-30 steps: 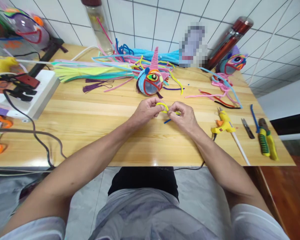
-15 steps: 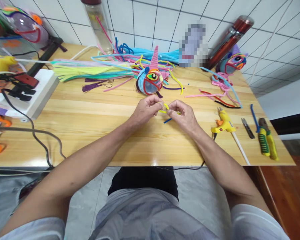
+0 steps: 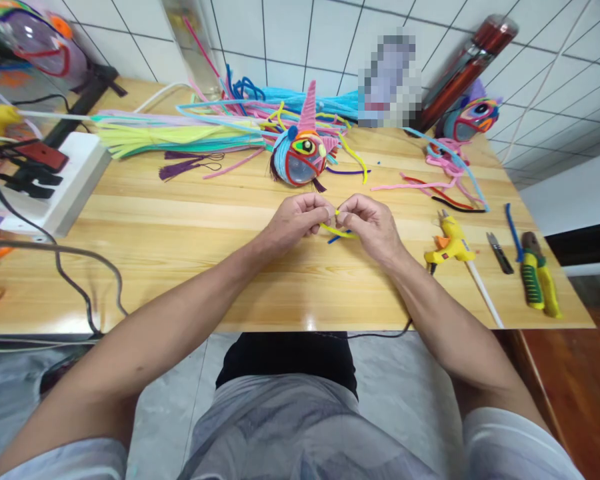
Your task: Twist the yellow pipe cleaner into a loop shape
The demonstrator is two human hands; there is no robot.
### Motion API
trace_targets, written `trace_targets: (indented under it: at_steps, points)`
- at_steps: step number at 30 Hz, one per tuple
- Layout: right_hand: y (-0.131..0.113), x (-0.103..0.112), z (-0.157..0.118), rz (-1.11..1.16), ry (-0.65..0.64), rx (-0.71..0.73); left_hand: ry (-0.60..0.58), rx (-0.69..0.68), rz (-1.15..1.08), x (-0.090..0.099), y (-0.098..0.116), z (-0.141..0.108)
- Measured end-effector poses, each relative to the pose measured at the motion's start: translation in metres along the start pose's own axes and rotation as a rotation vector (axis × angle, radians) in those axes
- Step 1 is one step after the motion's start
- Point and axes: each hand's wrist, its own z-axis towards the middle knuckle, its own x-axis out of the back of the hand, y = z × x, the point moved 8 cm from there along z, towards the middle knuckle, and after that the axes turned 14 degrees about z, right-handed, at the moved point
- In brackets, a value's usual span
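A yellow pipe cleaner [image 3: 336,231] is bent into a loop between my two hands over the wooden table. My left hand [image 3: 303,219] pinches it from the left, and my right hand [image 3: 369,223] pinches it from the right, with the fingertips almost meeting. Just below the loop lies a short blue pipe cleaner [image 3: 334,239], partly covered by it. Beyond my hands sits a clear ball ornament [image 3: 303,165] with red bands, a green eye and a pink pipe-cleaner horn. The pipe cleaner's ends are hidden by my fingers.
Bundles of pipe cleaners [image 3: 180,137] lie along the back. To the right are a yellow glue gun [image 3: 450,245], small snips [image 3: 500,253] and green-yellow pliers [image 3: 539,277]. A white power strip [image 3: 83,183] and black cables occupy the left. A red-brown flask [image 3: 467,70] leans by the wall.
My hands have drawn slightly closer together. The yellow pipe cleaner's upper part now lies between my fingertips, and its loop curves lower. The view has shifted a little.
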Motion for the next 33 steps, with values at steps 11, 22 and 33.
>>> trace_targets:
  at_steps: [11, 22, 33]
  points:
    - [0.002, -0.007, -0.001, 0.224, -0.059, -0.119, -0.053, 0.040, -0.149, -0.008, -0.006, 0.000]
    - [0.009, -0.005, 0.000, 0.187, -0.053, -0.162, -0.021, 0.003, -0.081, -0.002, 0.001, -0.001]
    - [0.004, 0.000, 0.001, -0.029, 0.031, -0.032, 0.194, -0.136, 0.274, 0.007, 0.012, -0.005]
